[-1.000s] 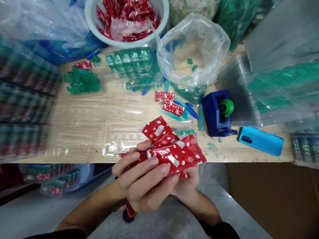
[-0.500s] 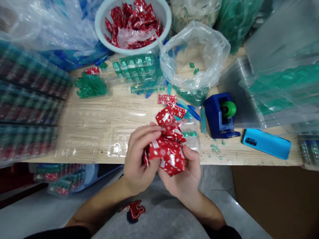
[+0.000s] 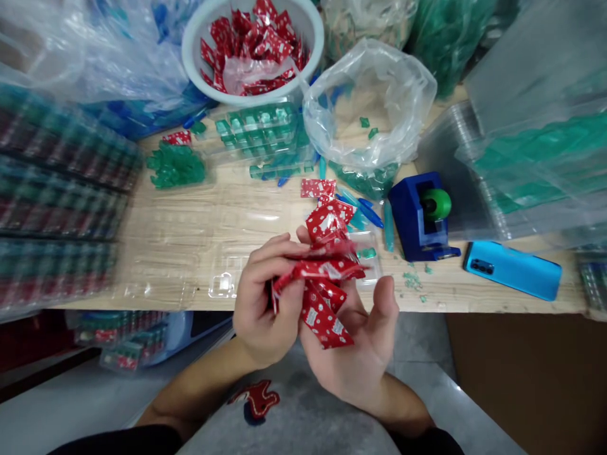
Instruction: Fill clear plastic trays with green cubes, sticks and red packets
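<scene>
Low in the middle of the frame, just past the tabletop's (image 3: pixel 448 292) near edge, the person's hands are holding a loose bunch of red packets (image 3: pixel 332 270). The left hand (image 3: pixel 263 306) is gripping them with bent fingers and thumb; the right hand (image 3: pixel 353 354) is lying palm up, well open, thumb spread, supporting the lower ones without clasping them. Those are fanning out at odd angles and looking slippery, so a tilt of that palm could be sending one down to the floor (image 3: pixel 422 344), I'd judge.
</scene>
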Motion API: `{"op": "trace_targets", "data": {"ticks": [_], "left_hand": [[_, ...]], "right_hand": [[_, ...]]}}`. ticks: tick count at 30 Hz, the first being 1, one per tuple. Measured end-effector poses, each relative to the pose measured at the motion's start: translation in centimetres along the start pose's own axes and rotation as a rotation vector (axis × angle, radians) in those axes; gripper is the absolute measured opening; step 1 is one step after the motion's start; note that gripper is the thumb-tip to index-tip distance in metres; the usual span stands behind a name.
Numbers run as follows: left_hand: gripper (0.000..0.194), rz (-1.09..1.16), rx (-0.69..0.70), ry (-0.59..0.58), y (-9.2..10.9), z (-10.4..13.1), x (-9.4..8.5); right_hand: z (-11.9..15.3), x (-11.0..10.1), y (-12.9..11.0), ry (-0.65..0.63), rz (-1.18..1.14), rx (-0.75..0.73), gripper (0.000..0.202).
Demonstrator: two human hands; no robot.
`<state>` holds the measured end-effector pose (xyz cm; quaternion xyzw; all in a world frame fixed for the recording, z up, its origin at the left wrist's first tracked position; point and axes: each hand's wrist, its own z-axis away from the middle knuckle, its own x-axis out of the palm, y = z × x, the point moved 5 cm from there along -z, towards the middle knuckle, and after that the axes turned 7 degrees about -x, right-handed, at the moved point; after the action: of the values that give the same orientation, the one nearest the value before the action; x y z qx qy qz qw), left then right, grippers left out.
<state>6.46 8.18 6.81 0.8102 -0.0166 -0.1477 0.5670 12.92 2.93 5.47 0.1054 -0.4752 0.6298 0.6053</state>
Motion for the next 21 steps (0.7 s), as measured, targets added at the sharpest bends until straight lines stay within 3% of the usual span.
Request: {"op": "trace_targets", "data": {"ticks": [2,7,9,17,19,21], "left_hand": [[0.007,0.043,-0.011,0.041,0.3,-0.2,-0.2],[0.017,0.165,-0.399,0.073,-0.9,-0.7,-0.5],[0.020,0.229,-0.451,0.058,-0.8,-0.9,-0.4],[0.014,0.050,-0.209,0.067,-0.6,-1.0,0.9],[0.013,0.033,-0.147,0.138,-0.9,-3.1,1.2],[0.015,0.039,0.011,0.278,-0.3,-7.4,0.9]], "right_hand": [[0.1,0.1,0.0,-0.020,0.019,-0.002,0.054],[0.5,0.2,-0.1,0.015,0.000,0.024,0.049],[0.7,0.4,-0.2,0.033,-0.039,0.024,0.047],[-1.1,0.4,0.6,0.006,0.011,-0.102,0.036],[-2.9,2.3,0.1,-0.022,-0.002,-0.154,0.031],[-5.3,6.5,-1.2,-0.122,-0.006,-0.236,0.028]]}}
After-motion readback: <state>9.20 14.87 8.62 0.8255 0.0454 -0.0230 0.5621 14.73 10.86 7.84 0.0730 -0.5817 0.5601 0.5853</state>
